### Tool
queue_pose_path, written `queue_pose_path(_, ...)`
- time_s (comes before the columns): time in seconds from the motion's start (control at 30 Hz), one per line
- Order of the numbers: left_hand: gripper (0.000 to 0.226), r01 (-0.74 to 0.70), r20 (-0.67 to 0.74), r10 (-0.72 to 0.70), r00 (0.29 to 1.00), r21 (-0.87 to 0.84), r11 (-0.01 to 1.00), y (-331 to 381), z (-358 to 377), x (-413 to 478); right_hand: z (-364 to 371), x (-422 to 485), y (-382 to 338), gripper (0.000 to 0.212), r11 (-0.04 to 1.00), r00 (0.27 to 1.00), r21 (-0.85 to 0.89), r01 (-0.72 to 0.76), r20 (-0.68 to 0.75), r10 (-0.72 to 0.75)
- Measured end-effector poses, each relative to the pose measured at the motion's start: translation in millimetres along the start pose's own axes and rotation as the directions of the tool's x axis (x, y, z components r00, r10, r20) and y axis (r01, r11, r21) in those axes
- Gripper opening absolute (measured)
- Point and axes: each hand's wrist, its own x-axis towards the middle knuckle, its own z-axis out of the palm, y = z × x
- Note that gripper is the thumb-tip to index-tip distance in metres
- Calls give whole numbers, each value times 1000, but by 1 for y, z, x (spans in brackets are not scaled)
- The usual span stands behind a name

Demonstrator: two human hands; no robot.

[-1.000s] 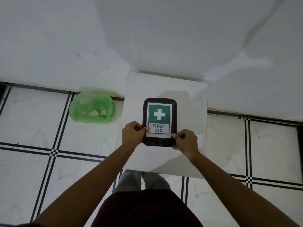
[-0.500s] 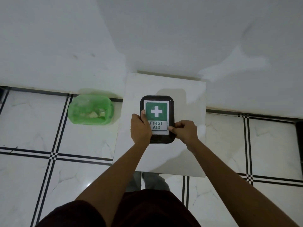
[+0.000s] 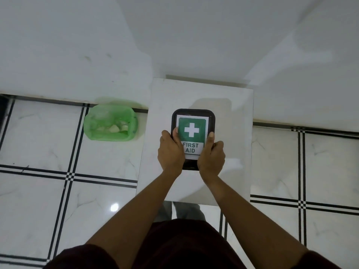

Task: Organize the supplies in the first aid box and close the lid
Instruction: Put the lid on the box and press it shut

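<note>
Both hands have slid up from the near end of the first aid box [image 3: 193, 121] to its two long sides since a second ago. Now the left hand [image 3: 171, 152] grips the left edge and the right hand [image 3: 211, 154] the right edge, the fingers of each clamped on the box, with a thumb laid flat on the lid on each side. It is a black plastic rectangle with rounded corners and a raised rim, its lid down, and it lies on the white desk [image 3: 233, 113], whose top is smooth, glossy and square-cornered. A paper label [image 3: 192, 140] covers most of the lid: a green panel with a white cross above a grey strip reading FIRST AID. On the floor [image 3: 38, 142] left of the desk sits a green translucent basket [image 3: 110, 123] with soft rounded walls and pale scraps inside. Its tiles are shiny white marble-look squares crossed by thin double black lines
</note>
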Motion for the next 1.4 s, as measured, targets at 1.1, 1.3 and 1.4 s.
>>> queue_pose_path(1.1, 61, -621, 249, 574, 780, 424, 659, -10, 7, 14, 14, 54, -14, 54, 504, 608, -347, 791, 348, -714)
queue_pose_path(1.3, 63, -635, 275, 573, 772, 357, 685, -8, 8, 18, 15, 57, -14, 54, 508, 606, -333, 795, 386, -695)
queue_pose_path(1.4, 63, -637, 274, 575, 771, 300, 710, -8, 11, 19, 15, 59, -13, 54, 519, 609, -320, 793, 397, -686)
